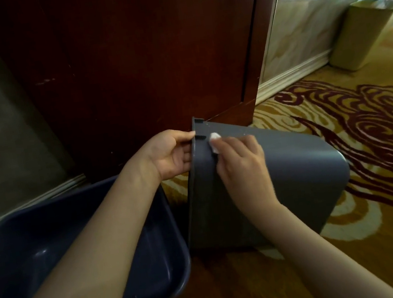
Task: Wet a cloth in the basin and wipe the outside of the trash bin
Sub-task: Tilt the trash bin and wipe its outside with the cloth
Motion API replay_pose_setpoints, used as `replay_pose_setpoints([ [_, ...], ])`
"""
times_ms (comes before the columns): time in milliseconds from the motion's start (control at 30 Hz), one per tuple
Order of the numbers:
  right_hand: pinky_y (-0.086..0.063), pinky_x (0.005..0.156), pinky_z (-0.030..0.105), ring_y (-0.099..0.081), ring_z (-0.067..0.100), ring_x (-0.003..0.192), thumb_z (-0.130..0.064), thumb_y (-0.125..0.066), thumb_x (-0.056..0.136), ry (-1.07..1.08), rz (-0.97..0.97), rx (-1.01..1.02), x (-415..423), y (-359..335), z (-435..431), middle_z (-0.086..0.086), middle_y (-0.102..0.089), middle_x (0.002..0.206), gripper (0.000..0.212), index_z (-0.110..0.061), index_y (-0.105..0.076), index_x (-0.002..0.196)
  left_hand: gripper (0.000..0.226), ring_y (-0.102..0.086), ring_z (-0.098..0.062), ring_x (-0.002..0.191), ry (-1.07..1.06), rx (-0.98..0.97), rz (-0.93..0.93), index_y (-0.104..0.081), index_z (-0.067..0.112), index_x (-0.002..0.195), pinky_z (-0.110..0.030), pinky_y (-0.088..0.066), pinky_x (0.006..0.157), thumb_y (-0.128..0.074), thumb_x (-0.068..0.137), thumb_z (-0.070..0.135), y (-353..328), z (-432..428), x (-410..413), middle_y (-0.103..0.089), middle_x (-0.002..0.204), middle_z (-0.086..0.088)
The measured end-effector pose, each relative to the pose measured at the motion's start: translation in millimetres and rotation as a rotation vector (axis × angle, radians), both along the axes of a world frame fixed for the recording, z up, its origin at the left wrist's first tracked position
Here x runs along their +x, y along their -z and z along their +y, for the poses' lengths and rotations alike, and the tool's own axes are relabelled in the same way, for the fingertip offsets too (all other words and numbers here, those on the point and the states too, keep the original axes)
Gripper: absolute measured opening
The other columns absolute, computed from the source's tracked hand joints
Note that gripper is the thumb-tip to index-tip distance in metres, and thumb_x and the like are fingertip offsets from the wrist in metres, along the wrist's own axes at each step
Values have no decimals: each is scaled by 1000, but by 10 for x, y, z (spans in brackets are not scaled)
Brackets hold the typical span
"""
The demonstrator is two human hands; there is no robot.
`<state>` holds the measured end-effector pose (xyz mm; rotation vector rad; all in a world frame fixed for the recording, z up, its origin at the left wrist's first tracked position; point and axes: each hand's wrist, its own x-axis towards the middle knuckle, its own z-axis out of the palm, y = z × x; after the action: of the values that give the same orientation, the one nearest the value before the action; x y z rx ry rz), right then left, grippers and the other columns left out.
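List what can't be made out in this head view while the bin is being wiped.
- Cloth: mostly under the right hand; wetness unclear.
- Trash bin interior: the opening faces away, left hand gripping its rim.
- Basin: crossed by the left forearm, cut off by the frame's left edge; water unclear.

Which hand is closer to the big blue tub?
Left. The left hand grips the grey bin's rim just above the blue tub's far corner. The right hand presses a white cloth on the bin's side, farther away.
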<state>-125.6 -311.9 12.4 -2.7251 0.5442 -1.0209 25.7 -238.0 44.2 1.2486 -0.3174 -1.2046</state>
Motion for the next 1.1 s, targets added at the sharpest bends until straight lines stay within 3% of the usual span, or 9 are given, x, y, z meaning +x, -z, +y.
replay_pose_setpoints([
  [167, -35, 93, 36, -48, 25, 110, -18, -49, 89, 334, 68, 145, -376, 20, -416, 7, -62, 116, 32, -13, -58, 119, 22, -68, -14, 50, -2, 41, -55, -59, 10, 96, -23, -53, 45, -41, 95, 22, -9, -38, -33, -70, 59, -3],
  [267, -35, 97, 38, -49, 28, 113, -12, -50, 91, 467, 52, 250, -535, -60, -523, 12, -61, 117, 29, -8, -59, 119, 35, -70, -17, 70, 8, 93, -90, -60, 14, 110, -29, -55, 56, -42, 95, 39, -15, -56, -54, -72, 81, -5],
  [367, -37, 98, 39, -45, 29, 119, -13, -49, 89, 370, -1, 228, -382, -214, -276, 11, -59, 120, 35, -9, -56, 123, 36, -70, -24, 87, -25, 89, -57, -61, 15, 111, -38, -55, 70, -40, 96, 40, -19, -93, -80, -75, 92, -9],
  [500, -39, 93, 37, -46, 27, 113, -17, -53, 84, 71, 114, 72, 26, -278, 184, 9, -58, 118, 36, -11, -56, 119, 30, -74, -22, 64, -55, 116, -6, -61, 10, 103, -32, -58, 54, -38, 98, 29, -18, -102, -109, -76, 71, -10],
  [600, -34, 94, 37, -38, 27, 118, -18, -57, 87, 16, 211, 82, 142, -181, 240, 8, -50, 132, 51, -11, -42, 135, 33, -74, -24, 75, -36, 119, 23, -60, 6, 109, -35, -57, 60, -38, 98, 29, 14, -66, -106, -76, 84, -15],
  [700, -32, 94, 37, -37, 25, 120, -23, -51, 91, 37, 229, 86, 31, -132, 111, 4, -49, 135, 48, -14, -40, 137, 34, -71, -27, 87, -39, 132, -3, -59, 10, 116, -43, -52, 71, -40, 97, 31, 50, -65, -103, -74, 97, -16],
  [800, -32, 96, 38, -38, 23, 120, -27, -50, 91, 113, 283, 130, -145, -140, -155, 1, -52, 131, 42, -20, -47, 131, 30, -74, -23, 75, -67, 143, -57, -63, 14, 108, -39, -52, 65, -42, 97, 33, 46, -120, -107, -76, 84, -10],
  [900, -30, 100, 41, -37, 23, 123, -26, -53, 89, 251, 355, 188, -432, -133, -468, -1, -51, 131, 42, -25, -47, 131, 27, -70, -20, 76, -92, 152, -93, -64, 16, 96, -36, -50, 64, -43, 97, 33, 14, -187, -128, -75, 74, -4],
  [1100, -33, 97, 46, -43, 28, 117, -18, -49, 93, 528, 291, 284, -1043, 16, -972, 3, -57, 127, 35, -23, -55, 127, 20, -62, -21, 76, -184, 228, -71, -56, 12, 83, -37, -47, 59, -46, 97, 23, -47, -286, -203, -62, 84, -8],
])
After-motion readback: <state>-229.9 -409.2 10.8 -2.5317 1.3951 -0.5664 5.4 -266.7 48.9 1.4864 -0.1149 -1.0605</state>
